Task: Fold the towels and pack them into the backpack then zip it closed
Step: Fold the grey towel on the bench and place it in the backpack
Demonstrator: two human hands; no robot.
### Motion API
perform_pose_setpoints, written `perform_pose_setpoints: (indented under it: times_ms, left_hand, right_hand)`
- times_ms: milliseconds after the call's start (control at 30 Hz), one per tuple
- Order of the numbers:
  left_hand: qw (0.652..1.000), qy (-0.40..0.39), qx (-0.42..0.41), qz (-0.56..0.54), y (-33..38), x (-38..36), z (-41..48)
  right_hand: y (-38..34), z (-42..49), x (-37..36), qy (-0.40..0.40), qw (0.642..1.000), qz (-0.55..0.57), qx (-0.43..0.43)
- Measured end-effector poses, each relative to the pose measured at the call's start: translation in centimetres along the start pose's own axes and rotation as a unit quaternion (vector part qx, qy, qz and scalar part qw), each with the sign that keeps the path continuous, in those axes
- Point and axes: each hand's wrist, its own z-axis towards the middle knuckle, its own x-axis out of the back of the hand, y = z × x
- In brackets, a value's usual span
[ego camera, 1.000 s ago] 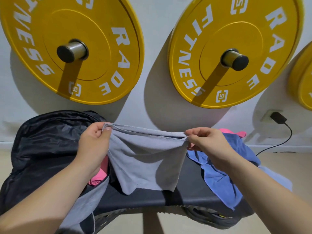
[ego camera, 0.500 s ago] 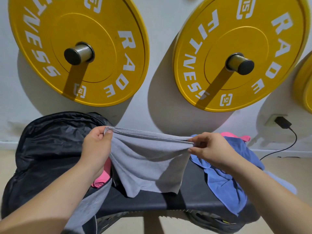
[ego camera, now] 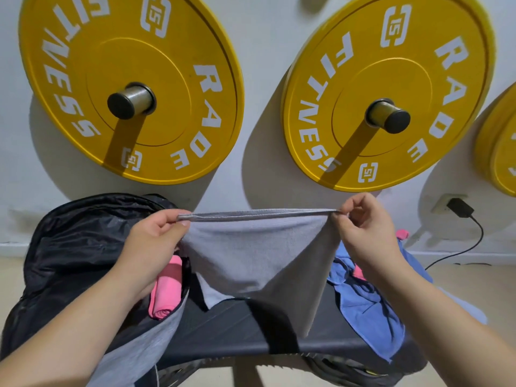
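Note:
A grey towel (ego camera: pixel 259 252) hangs above the black bench (ego camera: pixel 234 328), its top edge pulled taut. My left hand (ego camera: pixel 156 236) pinches its left corner and my right hand (ego camera: pixel 363 230) pinches its right corner. An open black backpack (ego camera: pixel 78 247) with grey trim lies at the left of the bench. A rolled pink towel (ego camera: pixel 166 289) sits in its opening. At the right lies a crumpled blue towel (ego camera: pixel 371 303) with a bit of another pink towel (ego camera: pixel 402 234) behind it.
Two yellow weight plates (ego camera: pixel 131 88) (ego camera: pixel 388 93) hang on wall pegs right behind the bench, and part of a third (ego camera: pixel 499 143) shows at the right edge. A black charger (ego camera: pixel 459 208) and cable plug into a wall socket at the right.
My hands have moved apart and a little upward, so the grey towel's sagging top edge is now stretched straight. The camera has moved closer.

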Motion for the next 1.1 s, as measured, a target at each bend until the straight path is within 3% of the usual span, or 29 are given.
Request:
perform_pose_setpoints:
  times_ms: [233, 400, 533, 700, 833, 1100]
  left_hand:
    - [0.996, -0.088, 0.011, -0.019, 1.8, -0.3, -1.5]
    - [0.983, -0.126, 0.043, -0.126, 3.3, -0.5, -2.2]
    - [0.990, -0.101, 0.067, -0.073, 2.9, -1.1, -2.7]
    - [0.984, -0.098, 0.131, -0.073, 1.7, -0.9, -2.1]
    - [0.978, -0.112, 0.170, -0.046, 1.1, -0.4, -2.0]
    - [0.981, -0.097, 0.166, 0.003, 0.7, -0.5, -1.3]
  right_hand:
    - [0.9, 0.2, 1.7, 0.029, 0.997, 0.002, -0.067]
    - [0.7, 0.1, 2.2, 0.028, 0.997, 0.030, -0.071]
    - [1.1, -0.1, 2.2, 0.025, 0.997, -0.011, -0.074]
    - [2.9, 0.1, 2.2, 0.013, 0.988, 0.008, -0.156]
    - [3.7, -0.1, 2.2, -0.005, 0.986, -0.035, -0.165]
    - [3.0, -0.4, 2.3, -0.043, 0.980, -0.072, -0.182]
